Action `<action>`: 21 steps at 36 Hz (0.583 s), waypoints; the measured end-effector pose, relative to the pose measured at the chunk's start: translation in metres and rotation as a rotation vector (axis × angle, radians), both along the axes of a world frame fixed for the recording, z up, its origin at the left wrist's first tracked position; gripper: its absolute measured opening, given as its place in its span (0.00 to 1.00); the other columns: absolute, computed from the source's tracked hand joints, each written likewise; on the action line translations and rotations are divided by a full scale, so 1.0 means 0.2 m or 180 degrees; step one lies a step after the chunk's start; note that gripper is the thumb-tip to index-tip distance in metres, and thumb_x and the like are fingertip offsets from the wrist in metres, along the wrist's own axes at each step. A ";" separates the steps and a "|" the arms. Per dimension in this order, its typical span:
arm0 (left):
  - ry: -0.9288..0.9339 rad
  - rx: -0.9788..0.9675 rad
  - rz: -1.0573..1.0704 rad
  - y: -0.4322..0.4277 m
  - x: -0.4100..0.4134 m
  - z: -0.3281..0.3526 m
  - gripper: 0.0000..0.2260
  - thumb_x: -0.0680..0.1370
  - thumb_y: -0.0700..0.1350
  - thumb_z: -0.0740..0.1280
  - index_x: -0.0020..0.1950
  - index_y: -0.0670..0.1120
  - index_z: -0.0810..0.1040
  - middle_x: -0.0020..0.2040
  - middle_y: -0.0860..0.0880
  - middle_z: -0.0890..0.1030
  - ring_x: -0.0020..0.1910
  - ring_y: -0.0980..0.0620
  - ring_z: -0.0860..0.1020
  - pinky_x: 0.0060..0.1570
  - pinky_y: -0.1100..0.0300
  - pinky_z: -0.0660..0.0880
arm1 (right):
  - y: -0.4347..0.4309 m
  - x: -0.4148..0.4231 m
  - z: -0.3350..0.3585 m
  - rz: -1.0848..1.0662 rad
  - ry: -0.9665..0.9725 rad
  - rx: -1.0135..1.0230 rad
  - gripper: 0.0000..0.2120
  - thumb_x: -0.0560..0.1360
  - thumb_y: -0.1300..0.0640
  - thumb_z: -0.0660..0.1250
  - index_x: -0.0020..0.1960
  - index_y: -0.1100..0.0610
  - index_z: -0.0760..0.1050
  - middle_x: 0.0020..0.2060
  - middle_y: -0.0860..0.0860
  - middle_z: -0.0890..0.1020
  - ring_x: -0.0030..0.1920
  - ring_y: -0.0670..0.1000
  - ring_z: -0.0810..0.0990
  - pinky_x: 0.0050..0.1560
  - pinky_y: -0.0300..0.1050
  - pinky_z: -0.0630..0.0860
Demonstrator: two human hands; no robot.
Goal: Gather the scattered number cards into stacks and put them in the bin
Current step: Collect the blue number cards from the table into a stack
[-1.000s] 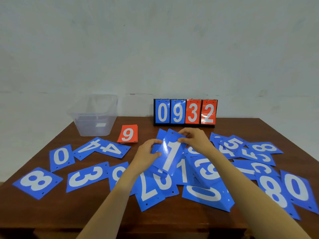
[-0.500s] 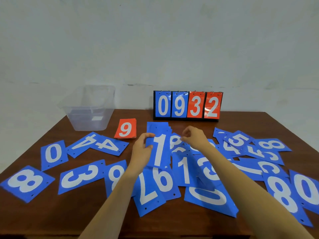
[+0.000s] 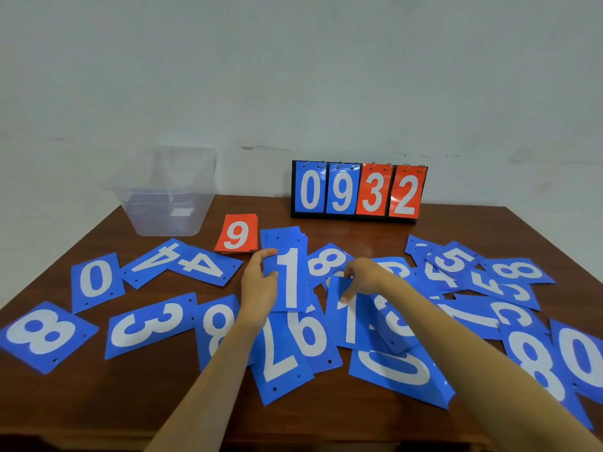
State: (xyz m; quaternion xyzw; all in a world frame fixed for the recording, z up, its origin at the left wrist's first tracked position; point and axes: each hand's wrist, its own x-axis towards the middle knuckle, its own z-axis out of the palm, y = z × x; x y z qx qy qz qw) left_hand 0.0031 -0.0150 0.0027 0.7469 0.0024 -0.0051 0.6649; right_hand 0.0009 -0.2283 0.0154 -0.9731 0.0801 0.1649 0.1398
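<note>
A person's left hand (image 3: 257, 288) grips a blue card stack (image 3: 289, 275) topped by a 1; the right hand (image 3: 365, 278) pinches another blue 1 card (image 3: 351, 324) lying among scattered cards.

bin (image 3: 163, 207): 1 | scoreboard (image 3: 359, 190): 1, showing 4 digits | red card stack (image 3: 237, 234): 1 | blue cards (image 3: 150, 324): over 20, overlapping

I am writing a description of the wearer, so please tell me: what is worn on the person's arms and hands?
Both forearms are bare down to the picture's edge; no sleeve shows. The left hand and right hand wear no gloves; no ring, watch or bracelet is visible.
</note>
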 end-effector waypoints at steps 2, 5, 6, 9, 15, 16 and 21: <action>-0.0080 0.0020 -0.0012 0.00 -0.01 0.01 0.17 0.80 0.34 0.59 0.64 0.50 0.72 0.58 0.57 0.69 0.36 0.74 0.73 0.27 0.77 0.71 | -0.02 -0.01 0.01 -0.0165 -0.0311 0.0047 0.19 0.72 0.57 0.73 0.60 0.62 0.75 0.58 0.58 0.77 0.56 0.57 0.76 0.56 0.48 0.75; -0.0265 0.0070 -0.0066 0.02 -0.03 0.04 0.18 0.79 0.33 0.59 0.64 0.50 0.73 0.60 0.59 0.68 0.41 0.74 0.72 0.31 0.76 0.72 | -0.09 -0.01 0.06 -0.0763 -0.1082 0.0434 0.10 0.74 0.60 0.69 0.55 0.57 0.77 0.57 0.57 0.77 0.58 0.59 0.75 0.59 0.51 0.75; -0.0332 0.0074 -0.0098 0.02 -0.05 0.04 0.18 0.79 0.32 0.59 0.63 0.51 0.73 0.60 0.59 0.69 0.45 0.73 0.72 0.34 0.75 0.73 | -0.12 -0.01 0.08 -0.0924 -0.1352 0.0560 0.06 0.75 0.60 0.68 0.51 0.54 0.77 0.55 0.56 0.78 0.58 0.59 0.75 0.59 0.53 0.75; -0.0539 0.0115 -0.0205 0.03 -0.08 0.06 0.18 0.79 0.32 0.59 0.61 0.52 0.74 0.61 0.60 0.70 0.62 0.60 0.72 0.51 0.66 0.76 | -0.16 -0.07 0.22 -0.1152 -0.2013 0.1016 0.01 0.76 0.59 0.66 0.47 0.54 0.75 0.50 0.55 0.79 0.55 0.57 0.76 0.54 0.52 0.76; -0.0858 0.0178 -0.0174 0.02 -0.14 0.13 0.19 0.78 0.31 0.58 0.62 0.50 0.74 0.64 0.54 0.72 0.54 0.64 0.76 0.38 0.74 0.73 | -0.11 -0.32 0.53 -0.0589 -0.2623 0.1752 0.04 0.79 0.59 0.63 0.50 0.58 0.76 0.47 0.54 0.79 0.47 0.50 0.76 0.43 0.42 0.75; -0.0910 0.0179 -0.0197 0.02 -0.15 0.14 0.19 0.78 0.30 0.58 0.62 0.49 0.74 0.63 0.55 0.72 0.50 0.67 0.76 0.36 0.75 0.72 | -0.11 -0.35 0.56 -0.0513 -0.2667 0.1781 0.04 0.79 0.59 0.63 0.50 0.57 0.76 0.47 0.53 0.79 0.46 0.49 0.76 0.41 0.39 0.74; -0.1019 0.0171 -0.0285 0.01 -0.20 0.18 0.20 0.77 0.29 0.58 0.58 0.51 0.74 0.60 0.56 0.74 0.46 0.53 0.78 0.31 0.69 0.72 | -0.07 -0.47 0.66 -0.0367 -0.2526 0.2243 0.04 0.78 0.57 0.65 0.51 0.54 0.78 0.45 0.48 0.79 0.47 0.48 0.79 0.42 0.36 0.76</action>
